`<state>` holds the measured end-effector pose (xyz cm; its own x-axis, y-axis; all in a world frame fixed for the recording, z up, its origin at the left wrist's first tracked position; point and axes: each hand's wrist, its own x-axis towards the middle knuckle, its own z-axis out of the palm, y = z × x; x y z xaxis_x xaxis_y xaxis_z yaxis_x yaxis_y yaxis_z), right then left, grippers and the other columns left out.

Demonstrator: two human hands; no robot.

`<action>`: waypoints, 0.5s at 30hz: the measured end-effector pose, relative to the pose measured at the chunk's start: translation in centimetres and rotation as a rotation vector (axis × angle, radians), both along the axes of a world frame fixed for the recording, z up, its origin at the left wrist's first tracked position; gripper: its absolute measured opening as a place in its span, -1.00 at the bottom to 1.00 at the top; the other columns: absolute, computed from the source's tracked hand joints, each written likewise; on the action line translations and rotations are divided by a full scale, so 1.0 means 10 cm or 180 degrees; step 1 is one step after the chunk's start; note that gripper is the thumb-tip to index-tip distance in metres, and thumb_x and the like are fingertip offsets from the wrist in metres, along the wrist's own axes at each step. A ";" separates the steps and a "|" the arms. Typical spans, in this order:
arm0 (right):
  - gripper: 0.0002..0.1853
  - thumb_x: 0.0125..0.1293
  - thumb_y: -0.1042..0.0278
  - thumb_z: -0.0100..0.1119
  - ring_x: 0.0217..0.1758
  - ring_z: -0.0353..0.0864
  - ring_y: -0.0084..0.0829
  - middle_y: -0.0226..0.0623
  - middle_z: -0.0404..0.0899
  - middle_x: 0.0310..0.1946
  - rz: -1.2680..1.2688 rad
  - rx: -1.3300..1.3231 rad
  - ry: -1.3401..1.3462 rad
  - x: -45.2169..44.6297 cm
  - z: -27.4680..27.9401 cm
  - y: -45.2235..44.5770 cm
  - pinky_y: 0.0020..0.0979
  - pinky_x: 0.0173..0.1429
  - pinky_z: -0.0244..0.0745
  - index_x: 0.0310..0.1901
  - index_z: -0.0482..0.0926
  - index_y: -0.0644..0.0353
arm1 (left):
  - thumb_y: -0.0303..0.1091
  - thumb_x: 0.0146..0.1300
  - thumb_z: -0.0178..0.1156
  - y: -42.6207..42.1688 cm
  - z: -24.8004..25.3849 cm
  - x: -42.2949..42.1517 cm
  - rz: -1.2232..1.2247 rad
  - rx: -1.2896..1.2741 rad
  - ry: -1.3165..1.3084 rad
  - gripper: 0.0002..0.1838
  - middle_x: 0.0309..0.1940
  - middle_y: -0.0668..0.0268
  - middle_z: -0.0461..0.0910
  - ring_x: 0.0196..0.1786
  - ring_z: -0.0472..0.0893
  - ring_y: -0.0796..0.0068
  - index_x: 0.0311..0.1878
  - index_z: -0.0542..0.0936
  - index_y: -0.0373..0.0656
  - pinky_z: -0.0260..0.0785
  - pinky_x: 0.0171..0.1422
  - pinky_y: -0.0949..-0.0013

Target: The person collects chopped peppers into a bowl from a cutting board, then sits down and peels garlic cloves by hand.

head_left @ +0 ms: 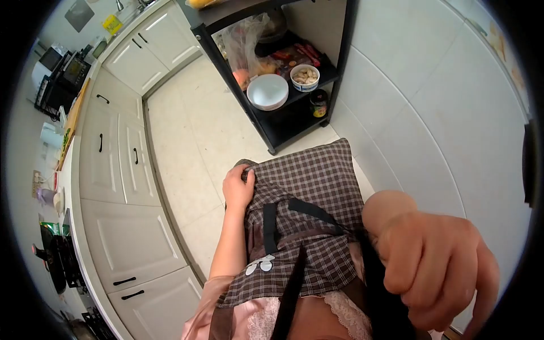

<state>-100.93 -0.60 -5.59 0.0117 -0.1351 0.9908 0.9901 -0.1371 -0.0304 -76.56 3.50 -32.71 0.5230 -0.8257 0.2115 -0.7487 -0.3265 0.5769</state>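
Head view: the checked apron (309, 178) is lying directly under the left hand (238, 190), and its long axis is running from near to far, toward the shelf rack (286, 135). The left hand is being the nearer one to the cloth; its fingers are bending over the far left edge, and I cannot tell whether they are pinching it. The right hand (439, 266) is hanging to the right, seemingly apart from the apron, with its fingers curling inward; whether they are holding something is not showing, because the palm is facing away. Beside it, a rounded patch of skin (388, 211) is remaining unclear. Dark strips (290, 292), perhaps hair, are covering some near cloth.
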 end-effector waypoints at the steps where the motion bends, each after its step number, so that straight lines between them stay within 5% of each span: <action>1: -0.83 0.29 0.42 0.03 -0.78 0.03 -0.72 -0.51 0.35 -0.67 0.0023 0.0098 -0.0077 0.00 -0.01 0.01 -0.64 -0.71 -0.17 -0.18 0.58 -0.10 | -0.25 0.07 0.17 0.00 -0.01 0.00 0.0049 0.0013 0.0026 -0.74 -0.24 0.10 0.59 -0.13 0.54 0.10 -0.23 0.59 -0.20 0.37 -0.03 0.20; 7: -0.75 0.31 0.43 0.00 -0.77 0.04 -0.71 -0.51 0.35 -0.66 -0.0245 -0.0405 0.0078 -0.04 0.02 -0.05 -0.63 -0.71 -0.14 -0.05 0.54 -0.16 | -0.19 0.13 0.15 0.04 -0.04 0.04 0.0334 0.0075 0.0166 -0.67 -0.21 0.09 0.59 -0.09 0.55 0.17 -0.13 0.57 -0.22 0.37 0.01 0.28; 12: -0.82 0.22 0.45 0.03 -0.62 0.25 -0.55 -0.41 0.43 -0.58 -0.0426 -0.0257 0.0464 -0.12 0.00 0.00 -0.54 -0.55 0.09 -0.17 0.55 0.02 | -0.12 0.21 0.10 0.19 -0.17 0.20 0.0577 0.0036 0.0995 -0.56 -0.13 0.04 0.56 -0.04 0.53 0.25 0.00 0.49 -0.29 0.33 0.06 0.33; 15: -0.86 0.16 0.46 0.05 -0.53 0.38 -0.45 -0.34 0.48 -0.53 -0.1192 -0.0201 0.1289 -0.25 -0.08 0.05 -0.48 -0.46 0.24 -0.24 0.56 0.13 | -0.05 0.29 0.00 0.37 -0.22 0.30 0.0773 0.0098 0.1436 -0.49 -0.01 -0.01 0.50 0.07 0.48 0.21 0.08 0.43 -0.32 0.30 0.13 0.31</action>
<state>-103.46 -0.14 -6.44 0.3560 -0.1437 0.9234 0.7842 -0.4913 -0.3789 -73.58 7.17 -34.94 0.7341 -0.6714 -0.1020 -0.3280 -0.4821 0.8124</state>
